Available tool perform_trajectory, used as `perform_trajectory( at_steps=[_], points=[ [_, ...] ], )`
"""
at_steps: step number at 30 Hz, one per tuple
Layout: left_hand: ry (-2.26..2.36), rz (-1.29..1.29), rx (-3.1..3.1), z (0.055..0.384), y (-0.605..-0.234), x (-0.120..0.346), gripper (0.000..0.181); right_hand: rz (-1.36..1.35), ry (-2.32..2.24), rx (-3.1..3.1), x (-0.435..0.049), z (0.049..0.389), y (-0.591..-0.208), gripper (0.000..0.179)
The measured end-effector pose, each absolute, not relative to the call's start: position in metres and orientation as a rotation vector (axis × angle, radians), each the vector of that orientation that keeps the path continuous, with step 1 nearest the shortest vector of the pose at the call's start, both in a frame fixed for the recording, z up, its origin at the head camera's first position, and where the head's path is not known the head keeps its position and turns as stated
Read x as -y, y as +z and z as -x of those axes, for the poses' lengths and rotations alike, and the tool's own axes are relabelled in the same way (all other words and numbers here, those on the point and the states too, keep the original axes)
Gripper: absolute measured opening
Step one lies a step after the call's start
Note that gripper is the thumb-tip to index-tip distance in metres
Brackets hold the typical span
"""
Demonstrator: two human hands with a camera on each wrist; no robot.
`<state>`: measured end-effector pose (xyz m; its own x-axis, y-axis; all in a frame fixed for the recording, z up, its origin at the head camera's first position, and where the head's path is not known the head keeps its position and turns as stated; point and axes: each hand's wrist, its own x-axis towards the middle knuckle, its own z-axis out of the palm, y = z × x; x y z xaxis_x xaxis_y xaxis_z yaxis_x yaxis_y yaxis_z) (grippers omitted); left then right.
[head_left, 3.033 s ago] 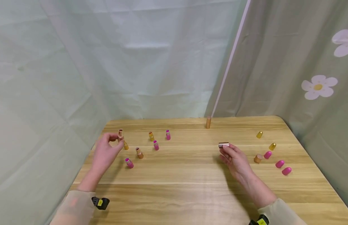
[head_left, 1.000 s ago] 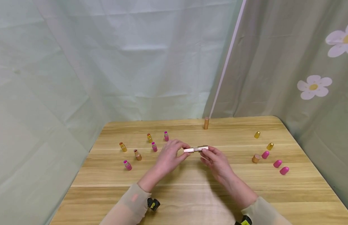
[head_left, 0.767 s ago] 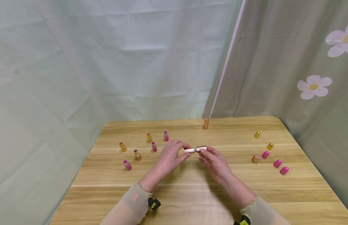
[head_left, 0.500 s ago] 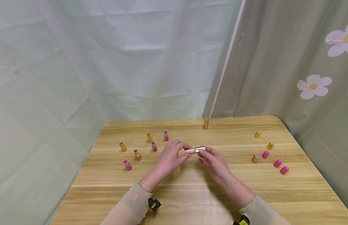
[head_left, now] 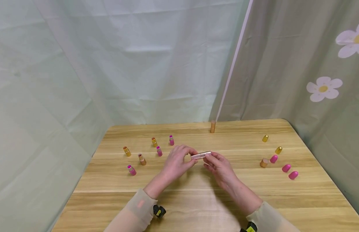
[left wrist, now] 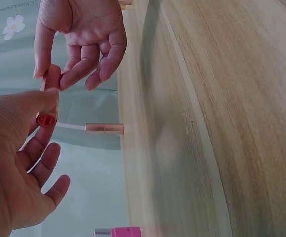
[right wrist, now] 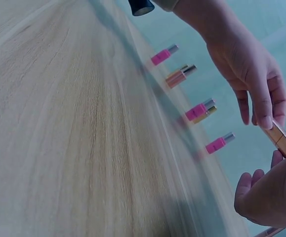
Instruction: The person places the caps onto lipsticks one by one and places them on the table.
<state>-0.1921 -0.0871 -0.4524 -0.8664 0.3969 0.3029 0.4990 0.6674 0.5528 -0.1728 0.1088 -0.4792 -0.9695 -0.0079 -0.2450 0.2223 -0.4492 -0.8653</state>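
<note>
Above the middle of the table, both hands pinch a rose-gold lipstick tube (head_left: 201, 155), held nearly level. My left hand (head_left: 177, 161) has its left end between thumb and fingers; my right hand (head_left: 221, 169) grips the right end. Cap and base meet at a thin seam, clear in the right wrist view, where the tube (right wrist: 277, 137) looks coppery. A round, reddish end (left wrist: 46, 119) faces the camera in the left wrist view. Fingertips hide parts of both ends.
Uncapped lipstick tubes stand at left: pink (head_left: 131, 170), gold (head_left: 127, 151) and rose-gold (head_left: 142, 159). A closed rose-gold tube (head_left: 212, 127) stands at the back edge. On the right are pink caps (head_left: 293, 175), gold caps (head_left: 278, 150) and a rose-gold cap (head_left: 264, 163).
My left hand has brought the rose-gold tube from the far left to the middle. My right hand has moved left with the cap, and the gap between the parts has closed.
</note>
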Motion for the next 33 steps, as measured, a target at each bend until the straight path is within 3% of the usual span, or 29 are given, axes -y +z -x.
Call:
perform_trajectory(
  at_steps=[7, 17, 28, 33],
  points=[
    [-1.311, 0.703, 2.793, 0.190, -0.454, 0.094, 0.014, -0.269, -2.542, -1.616, -0.114, 0.171, -0.479, 0.020],
    [-1.642, 0.690, 2.875, 0.188, -0.459, 0.097, 0.021, -0.143, -2.447, -1.761, -0.120, 0.167, -0.475, 0.044],
    [-1.904, 0.564, 2.714, 0.187, -0.472, 0.081, 0.025, -0.059, -2.309, -2.054, -0.118, 0.169, -0.480, 0.035],
    [-1.697, 0.636, 2.814, 0.181, -0.474, 0.080, 0.041, -0.033, -2.141, -2.275, -0.129, 0.184, -0.484, 0.028]
  ],
)
